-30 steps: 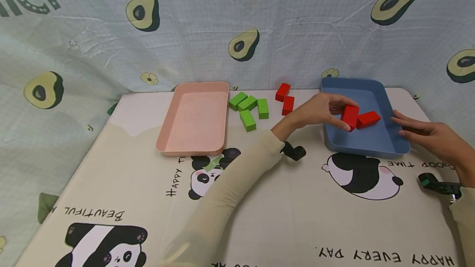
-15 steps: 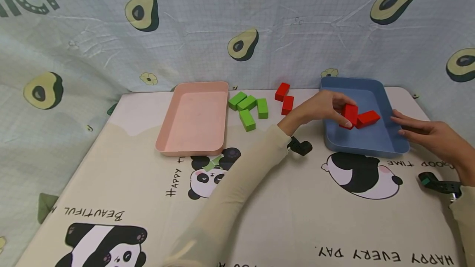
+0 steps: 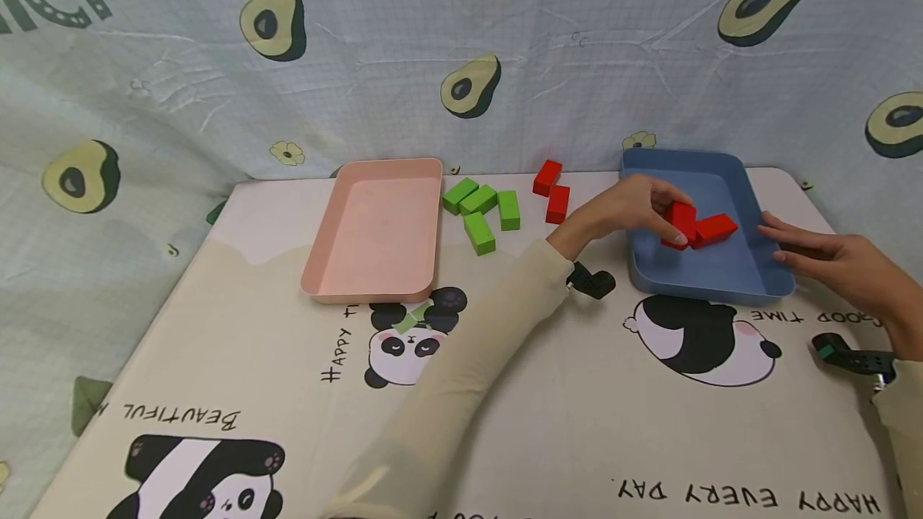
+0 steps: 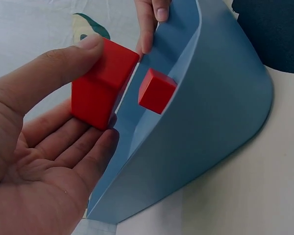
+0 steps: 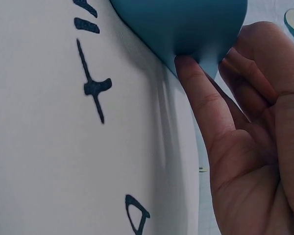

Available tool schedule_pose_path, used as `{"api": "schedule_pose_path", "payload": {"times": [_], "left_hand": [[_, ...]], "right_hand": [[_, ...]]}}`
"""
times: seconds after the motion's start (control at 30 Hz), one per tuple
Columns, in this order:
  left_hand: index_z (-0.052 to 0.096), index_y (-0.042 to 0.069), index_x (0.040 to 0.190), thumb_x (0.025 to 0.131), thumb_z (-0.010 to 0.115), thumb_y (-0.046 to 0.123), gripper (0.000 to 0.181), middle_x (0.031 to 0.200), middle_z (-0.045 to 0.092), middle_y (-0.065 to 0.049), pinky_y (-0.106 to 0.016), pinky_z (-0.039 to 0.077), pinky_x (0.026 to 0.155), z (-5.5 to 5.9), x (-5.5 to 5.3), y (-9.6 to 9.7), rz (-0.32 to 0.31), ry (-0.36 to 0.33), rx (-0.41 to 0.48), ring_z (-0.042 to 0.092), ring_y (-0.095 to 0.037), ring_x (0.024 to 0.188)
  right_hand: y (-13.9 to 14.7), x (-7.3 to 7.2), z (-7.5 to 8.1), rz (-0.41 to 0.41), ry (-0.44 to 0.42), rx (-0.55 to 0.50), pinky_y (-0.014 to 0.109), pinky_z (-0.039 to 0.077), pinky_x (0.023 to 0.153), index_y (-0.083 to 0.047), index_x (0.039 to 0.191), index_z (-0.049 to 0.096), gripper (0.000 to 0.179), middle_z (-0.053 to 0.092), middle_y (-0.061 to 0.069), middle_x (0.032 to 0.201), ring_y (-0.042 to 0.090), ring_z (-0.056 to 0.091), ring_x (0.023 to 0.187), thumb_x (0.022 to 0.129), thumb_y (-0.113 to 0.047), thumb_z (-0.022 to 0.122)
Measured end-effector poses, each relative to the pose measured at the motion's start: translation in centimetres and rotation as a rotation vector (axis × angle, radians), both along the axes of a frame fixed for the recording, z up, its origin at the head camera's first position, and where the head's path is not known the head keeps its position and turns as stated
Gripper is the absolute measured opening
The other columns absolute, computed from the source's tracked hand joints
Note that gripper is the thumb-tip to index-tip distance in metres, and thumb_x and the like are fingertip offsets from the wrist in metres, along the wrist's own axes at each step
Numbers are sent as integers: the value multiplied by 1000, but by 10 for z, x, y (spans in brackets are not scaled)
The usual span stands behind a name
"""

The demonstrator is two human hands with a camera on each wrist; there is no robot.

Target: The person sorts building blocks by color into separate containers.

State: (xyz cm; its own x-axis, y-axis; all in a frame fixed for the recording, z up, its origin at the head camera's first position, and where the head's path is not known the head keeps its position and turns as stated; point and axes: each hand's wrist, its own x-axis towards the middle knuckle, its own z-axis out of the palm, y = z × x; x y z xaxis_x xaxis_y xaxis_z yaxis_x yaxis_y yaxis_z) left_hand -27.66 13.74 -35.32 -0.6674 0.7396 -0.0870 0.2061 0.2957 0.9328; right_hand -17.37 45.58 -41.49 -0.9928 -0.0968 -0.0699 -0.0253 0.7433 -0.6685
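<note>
My left hand (image 3: 638, 207) reaches over the left rim of a blue tray (image 3: 707, 283). It pinches a red block (image 4: 100, 81) between thumb and fingers, with the block low inside the tray in the head view. Beside it a second red block (image 3: 714, 231) lies on the tray floor; in the head view the two look close together, and I cannot tell if they touch. At the tray's right side my right hand (image 3: 829, 263) rests its fingertips against the outer wall, fingers fairly straight. The right wrist view shows the thumb (image 5: 201, 93) pressed on that wall.
Two loose red blocks (image 3: 547, 178) lie left of the blue tray, near the table's back edge. Several green blocks (image 3: 479, 233) sit further left, next to a pink tray (image 3: 368, 231). An avocado-print cloth (image 3: 360, 62) hangs behind the table.
My left hand has moved slightly to the right and down, lowering the red block beside the one on the tray floor. The right hand stays in place at the tray's side.
</note>
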Motion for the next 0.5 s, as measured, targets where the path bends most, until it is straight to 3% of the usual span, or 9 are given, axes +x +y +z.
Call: {"api": "schedule_pose_path", "payload": {"times": [0.27,0.5], "left_hand": [[70,9,126,80,86,6,49,105,68,4,-15,53,79,-1,-3,3,8,-23,-12,60,-5,95],[69,6,128,80,85,3,50,105,68,1,-15,54,78,-3,-6,8,-6,-45,-14,60,-7,95]], "right_hand": [[-2,-1,2,-4,-19,-8,73,20,108,-11,158,36,61,15,-29,159,34,-2,155,107,-41,52],[-2,0,1,-3,-18,-8,71,18,110,-13,158,35,61,14,-29,159,24,-3,155,107,-41,52]]}}
